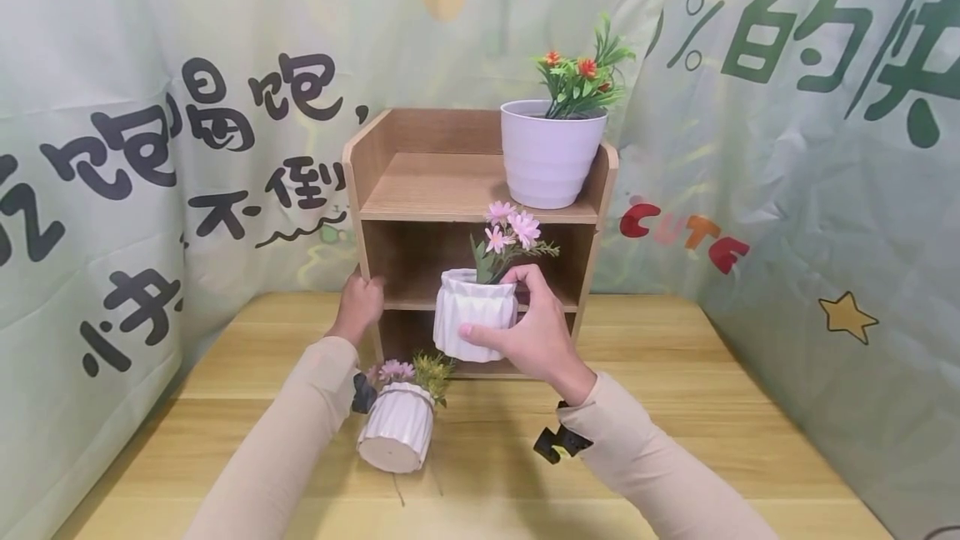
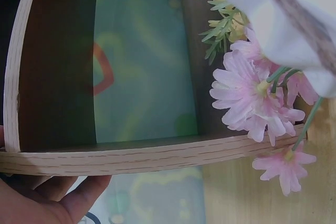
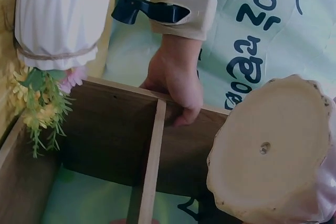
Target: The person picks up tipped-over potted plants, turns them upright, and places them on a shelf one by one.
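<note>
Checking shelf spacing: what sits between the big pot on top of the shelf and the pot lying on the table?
In the head view, the small white pot with pink flowers, held by the right hand before the shelf.

Light wooden tabletop (image 1: 675, 440) bearing a three-tier wooden shelf unit (image 1: 420, 190) and a toppled white ribbed flowerpot (image 1: 397, 436); lavender plastic pot (image 1: 551, 152) on top tier.

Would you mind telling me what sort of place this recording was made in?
Probably a staged indoor set, not a lived-in room: a wooden table walled in by printed cloth backdrops, with a small wooden shelf unit and artificial potted flowers.
</note>
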The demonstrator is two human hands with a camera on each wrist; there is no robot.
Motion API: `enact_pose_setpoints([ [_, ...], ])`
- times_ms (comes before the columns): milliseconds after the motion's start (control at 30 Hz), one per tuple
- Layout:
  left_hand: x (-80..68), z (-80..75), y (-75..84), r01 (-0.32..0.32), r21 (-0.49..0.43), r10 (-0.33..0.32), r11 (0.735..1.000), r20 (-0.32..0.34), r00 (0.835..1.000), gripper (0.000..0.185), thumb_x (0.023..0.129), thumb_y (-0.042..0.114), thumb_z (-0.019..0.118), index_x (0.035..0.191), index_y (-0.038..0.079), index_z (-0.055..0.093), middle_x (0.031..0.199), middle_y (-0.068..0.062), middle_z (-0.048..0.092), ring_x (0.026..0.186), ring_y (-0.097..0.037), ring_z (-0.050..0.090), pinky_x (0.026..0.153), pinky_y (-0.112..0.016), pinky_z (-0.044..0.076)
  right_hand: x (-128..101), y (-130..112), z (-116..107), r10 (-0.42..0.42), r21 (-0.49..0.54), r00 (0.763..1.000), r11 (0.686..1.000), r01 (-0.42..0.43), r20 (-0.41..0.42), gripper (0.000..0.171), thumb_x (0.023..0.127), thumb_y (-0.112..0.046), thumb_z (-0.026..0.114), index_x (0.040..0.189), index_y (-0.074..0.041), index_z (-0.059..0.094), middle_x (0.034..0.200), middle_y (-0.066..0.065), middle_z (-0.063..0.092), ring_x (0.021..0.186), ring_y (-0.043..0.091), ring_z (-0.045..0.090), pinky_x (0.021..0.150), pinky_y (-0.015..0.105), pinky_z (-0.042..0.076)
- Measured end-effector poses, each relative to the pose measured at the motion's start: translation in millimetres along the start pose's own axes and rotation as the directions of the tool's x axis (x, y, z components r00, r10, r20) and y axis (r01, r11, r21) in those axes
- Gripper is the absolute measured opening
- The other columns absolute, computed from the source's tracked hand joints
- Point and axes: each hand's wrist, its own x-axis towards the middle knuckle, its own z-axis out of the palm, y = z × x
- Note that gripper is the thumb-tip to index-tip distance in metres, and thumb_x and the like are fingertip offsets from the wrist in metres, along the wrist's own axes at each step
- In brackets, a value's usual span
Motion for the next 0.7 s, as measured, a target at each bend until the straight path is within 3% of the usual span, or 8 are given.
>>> enact_pose_setpoints([
  [300,-0.5,0.3,-0.6,0.004,-0.013,-0.004,1.0,0.002,1.0,0.033,0.094,0.019,0.044,0.104,-0.01,0.056,0.094,-0.028,0.058,0.086,-0.039,0.052,0.083,-0.05,0.045,7,-4,-2,-0.08,-0.055,0.996,0.995,0.078,-0.05,0.066,0.058,-0.025,0.092,0.104,-0.012,0.047,0.098,0.007,0.057,0.084,0.023,0.056,0.064,0.035,0.05],
  [567,0.4,1.5,-1.8,0.001,0.021,-0.001,1.0,-0.006,1.0,0.031,0.094,0.019,0.043,0.091,-0.007,0.057,0.079,-0.021,0.053,0.079,-0.038,0.052,0.076,-0.048,0.045,17,-8,-4,-0.109,-0.072,0.991,0.992,0.104,-0.075,0.065,0.057,-0.022,0.093,0.104,-0.011,0.048,0.098,0.009,0.058,0.084,0.026,0.056,0.064,0.038,0.048],
  [700,0.0,0.8,-0.9,-0.004,0.013,0.004,1.0,-0.004,1.0,0.031,0.094,0.02,0.042,0.099,-0.008,0.055,0.081,-0.021,0.053,0.079,-0.038,0.051,0.075,-0.048,0.044,22,-9,-5,-0.116,-0.078,0.989,0.991,0.109,-0.089,0.066,0.057,-0.024,0.093,0.104,-0.011,0.049,0.098,0.008,0.058,0.085,0.026,0.055,0.065,0.038,0.047],
])
